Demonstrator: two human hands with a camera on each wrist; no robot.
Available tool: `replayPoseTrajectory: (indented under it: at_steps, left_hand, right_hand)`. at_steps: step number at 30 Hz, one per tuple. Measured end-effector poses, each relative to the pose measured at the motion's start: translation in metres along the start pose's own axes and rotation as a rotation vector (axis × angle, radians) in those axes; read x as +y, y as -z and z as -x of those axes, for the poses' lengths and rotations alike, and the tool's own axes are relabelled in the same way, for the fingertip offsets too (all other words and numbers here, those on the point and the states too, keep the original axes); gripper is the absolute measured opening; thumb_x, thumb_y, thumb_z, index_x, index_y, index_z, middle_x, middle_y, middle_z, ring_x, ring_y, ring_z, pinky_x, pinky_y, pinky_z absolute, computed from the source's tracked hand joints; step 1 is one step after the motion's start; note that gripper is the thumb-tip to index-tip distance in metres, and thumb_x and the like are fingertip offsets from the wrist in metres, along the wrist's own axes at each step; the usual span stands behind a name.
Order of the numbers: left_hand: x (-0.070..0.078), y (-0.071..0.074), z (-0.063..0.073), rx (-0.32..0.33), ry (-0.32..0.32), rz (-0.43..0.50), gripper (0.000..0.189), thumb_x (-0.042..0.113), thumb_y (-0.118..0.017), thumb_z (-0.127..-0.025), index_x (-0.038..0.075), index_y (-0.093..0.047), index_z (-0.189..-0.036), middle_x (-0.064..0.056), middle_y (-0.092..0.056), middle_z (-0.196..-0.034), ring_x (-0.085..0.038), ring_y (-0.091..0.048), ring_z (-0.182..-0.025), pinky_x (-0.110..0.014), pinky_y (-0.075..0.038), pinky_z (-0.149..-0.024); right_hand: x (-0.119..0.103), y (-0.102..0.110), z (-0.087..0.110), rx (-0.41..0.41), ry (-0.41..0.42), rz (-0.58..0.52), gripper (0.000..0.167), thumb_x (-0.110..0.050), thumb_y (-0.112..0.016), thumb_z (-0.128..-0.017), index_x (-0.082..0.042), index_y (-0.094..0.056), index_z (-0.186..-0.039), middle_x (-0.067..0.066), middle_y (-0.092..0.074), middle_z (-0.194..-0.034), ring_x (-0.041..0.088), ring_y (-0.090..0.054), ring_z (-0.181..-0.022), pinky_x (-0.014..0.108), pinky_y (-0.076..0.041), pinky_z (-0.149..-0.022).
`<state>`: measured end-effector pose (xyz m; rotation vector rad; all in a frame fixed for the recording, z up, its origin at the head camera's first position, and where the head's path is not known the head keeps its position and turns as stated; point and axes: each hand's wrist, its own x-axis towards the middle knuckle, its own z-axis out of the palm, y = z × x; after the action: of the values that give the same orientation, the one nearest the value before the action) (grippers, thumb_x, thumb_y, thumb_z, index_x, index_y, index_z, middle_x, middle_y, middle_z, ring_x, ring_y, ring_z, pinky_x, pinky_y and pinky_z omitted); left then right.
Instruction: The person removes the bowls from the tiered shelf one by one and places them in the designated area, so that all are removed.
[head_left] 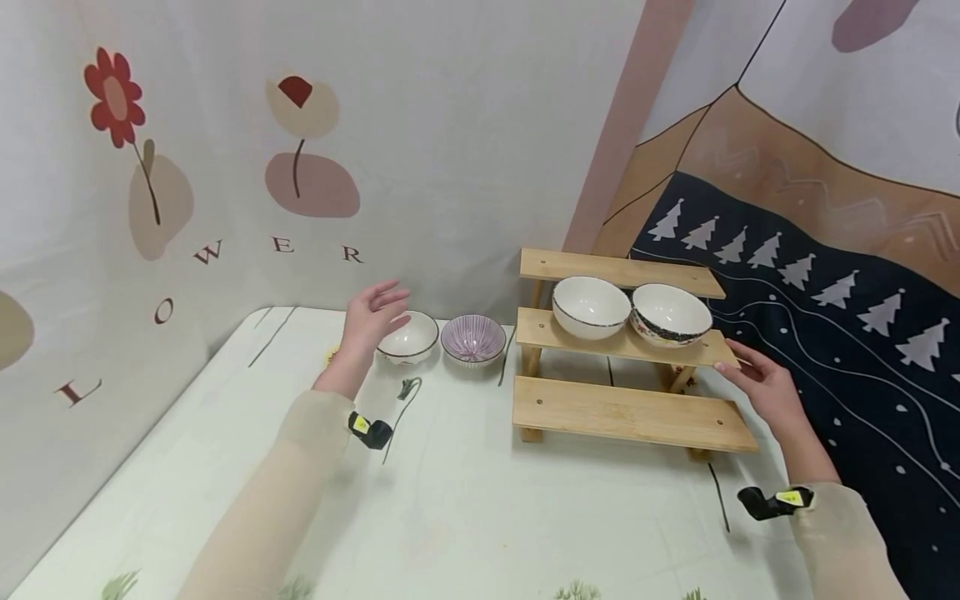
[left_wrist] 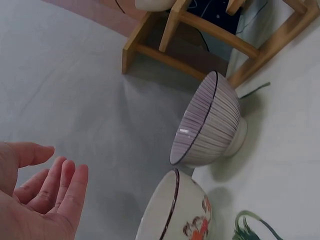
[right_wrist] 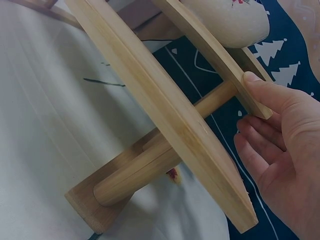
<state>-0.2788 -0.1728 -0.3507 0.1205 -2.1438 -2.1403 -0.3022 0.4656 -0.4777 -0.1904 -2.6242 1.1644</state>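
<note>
My right hand (head_left: 770, 393) pinches the right end of the middle board of a three-step wooden rack (head_left: 633, 408); in the right wrist view the thumb (right_wrist: 261, 86) lies on the board's edge. Two white bowls with patterned outsides, one on the left (head_left: 591, 307) and one on the right (head_left: 672, 313), sit side by side on that middle board. My left hand (head_left: 369, 323) is raised with loosely bent fingers and holds nothing. It partly covers a white bowl with a dark rim (head_left: 411, 340) in the head view. Beside that bowl stands a purple striped bowl (left_wrist: 207, 125).
A white cloth with plant prints covers the table (head_left: 450, 500). Behind it hangs a pale curtain (head_left: 457, 167) with flower prints and letters. A dark blue cloth with tree prints (head_left: 825, 333) hangs close behind and right of the rack.
</note>
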Motion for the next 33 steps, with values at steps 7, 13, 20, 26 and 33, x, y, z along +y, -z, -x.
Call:
replayPoseTrajectory:
  at_steps: [7,13,20,26,33]
  left_hand:
    - [0.010,-0.021,-0.002,-0.039,-0.033,0.022,0.052,0.006,-0.055,-0.100,0.006,-0.041,-0.150,-0.019,-0.054,-0.146,-0.032,-0.052,-0.135,-0.030,-0.054,-0.104]
    - [0.020,-0.040,-0.002,-0.084,-0.066,0.046,0.052,0.004,-0.056,-0.098,0.004,-0.043,-0.149,-0.020,-0.055,-0.145,-0.035,-0.052,-0.134,-0.032,-0.054,-0.105]
    - [0.028,-0.064,-0.003,-0.120,-0.102,0.027,0.050,0.004,-0.058,-0.098,0.005,-0.046,-0.146,-0.019,-0.058,-0.142,-0.032,-0.056,-0.130,-0.036,-0.055,-0.104]
    - [0.032,-0.083,-0.001,-0.147,-0.119,0.056,0.049,0.001,-0.059,-0.096,0.004,-0.049,-0.144,-0.020,-0.060,-0.139,-0.035,-0.058,-0.128,-0.037,-0.056,-0.103]
    - [0.034,-0.102,0.002,-0.179,-0.114,0.019,0.050,0.004,-0.061,-0.095,0.008,-0.050,-0.143,-0.015,-0.062,-0.137,-0.033,-0.059,-0.125,-0.034,-0.056,-0.102]
  right_hand:
    - [-0.002,0.001,0.001,0.005,0.002,0.000,0.066,-0.059,-0.061,-0.090,-0.040,-0.042,-0.150,0.005,-0.045,-0.156,-0.012,-0.049,-0.107,-0.006,-0.041,-0.077]
    - [0.000,0.000,0.000,0.009,-0.004,0.003,0.066,-0.060,-0.061,-0.089,-0.041,-0.042,-0.150,0.003,-0.045,-0.156,-0.012,-0.049,-0.107,-0.006,-0.041,-0.078]
    - [0.003,0.000,0.000,0.003,0.005,0.014,0.066,-0.061,-0.060,-0.090,-0.042,-0.041,-0.150,0.002,-0.044,-0.157,-0.009,-0.050,-0.110,-0.005,-0.043,-0.079]
    - [0.002,-0.001,0.001,0.003,-0.001,0.012,0.066,-0.061,-0.061,-0.089,-0.042,-0.041,-0.149,0.003,-0.045,-0.156,-0.010,-0.050,-0.109,-0.005,-0.042,-0.078]
    - [0.000,0.000,0.001,0.001,-0.007,0.017,0.068,-0.063,-0.060,-0.088,-0.042,-0.040,-0.150,0.006,-0.044,-0.157,-0.013,-0.047,-0.107,-0.006,-0.040,-0.078]
